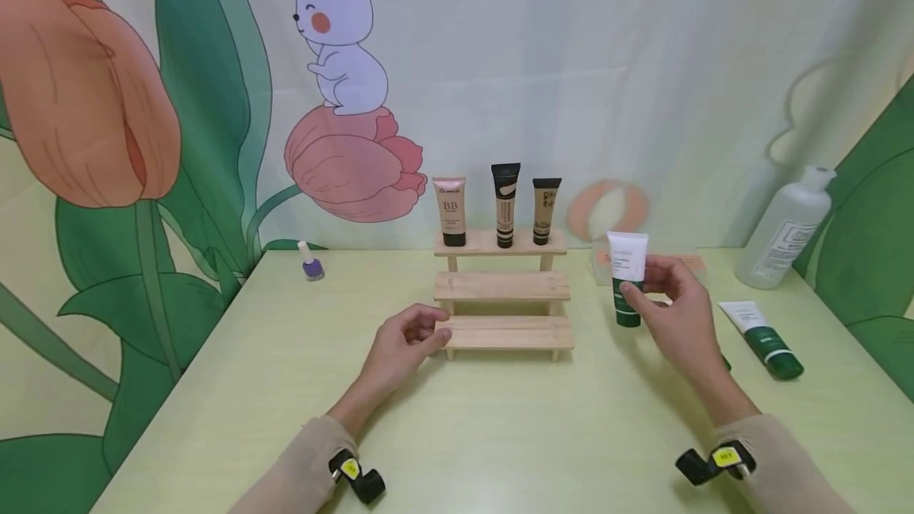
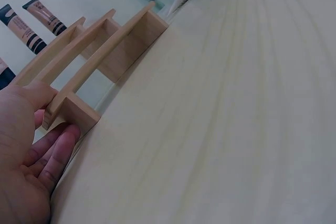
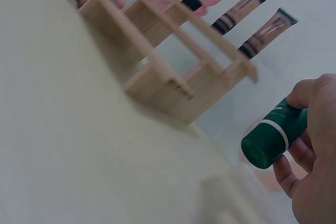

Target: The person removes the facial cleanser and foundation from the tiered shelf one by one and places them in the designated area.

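A three-tier wooden display stand (image 1: 503,331) stands mid-table. At the left end of its bottom step, my left hand (image 1: 403,343) grips the wood; the left wrist view shows the thumb (image 2: 39,94) above and fingers below. My right hand (image 1: 678,304) holds a small white-and-green cosmetic tube (image 1: 628,264) upright, cap down, off the table to the right of the stand. In the right wrist view the tube's green cap (image 3: 262,145) points toward the stand. On the top step stand a pink BB cream tube (image 1: 451,212), a black-and-beige tube (image 1: 505,209) and a smaller gold-and-black tube (image 1: 545,212).
Another white-and-green tube (image 1: 767,343) lies at the right, and a further green one is mostly hidden behind my right wrist. A white bottle (image 1: 785,228) stands at the back right. Behind my right hand is a clear box (image 1: 693,262). Purple nail polish (image 1: 311,264) stands back left.
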The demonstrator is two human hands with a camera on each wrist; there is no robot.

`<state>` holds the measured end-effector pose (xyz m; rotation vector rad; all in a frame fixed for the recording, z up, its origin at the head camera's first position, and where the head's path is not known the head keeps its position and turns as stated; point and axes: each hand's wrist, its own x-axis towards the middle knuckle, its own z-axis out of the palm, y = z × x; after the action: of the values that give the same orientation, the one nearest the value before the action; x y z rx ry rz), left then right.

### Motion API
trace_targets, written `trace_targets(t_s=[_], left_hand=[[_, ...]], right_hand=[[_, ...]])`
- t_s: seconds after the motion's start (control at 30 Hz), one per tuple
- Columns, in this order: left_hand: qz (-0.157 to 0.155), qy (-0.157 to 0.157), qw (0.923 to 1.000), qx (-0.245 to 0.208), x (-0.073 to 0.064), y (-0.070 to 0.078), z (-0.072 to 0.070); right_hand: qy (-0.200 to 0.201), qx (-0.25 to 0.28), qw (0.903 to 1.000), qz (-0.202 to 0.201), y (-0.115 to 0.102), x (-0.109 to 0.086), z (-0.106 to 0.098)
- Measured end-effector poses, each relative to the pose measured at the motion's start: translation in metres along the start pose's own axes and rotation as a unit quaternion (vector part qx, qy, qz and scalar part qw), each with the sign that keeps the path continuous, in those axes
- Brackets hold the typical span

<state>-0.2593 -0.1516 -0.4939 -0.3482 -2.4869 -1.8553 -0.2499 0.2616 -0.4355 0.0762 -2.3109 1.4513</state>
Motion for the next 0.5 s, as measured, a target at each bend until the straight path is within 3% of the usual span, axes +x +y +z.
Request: trace_targets(t_s=[0.33,0.5], left_hand=[[0.001,0.002,1.0000,0.000,-0.001,0.000,0.000],[0.008,-0.004,1.0000,-0.001,0.000,-0.001,-0.001]], right_hand=[[-0.029,-0.072,0.9958,0.050,0.024,-0.017,0.010],[-0.040,-0.086,0.9943,0.048,0.030,-0.021,0.015]])
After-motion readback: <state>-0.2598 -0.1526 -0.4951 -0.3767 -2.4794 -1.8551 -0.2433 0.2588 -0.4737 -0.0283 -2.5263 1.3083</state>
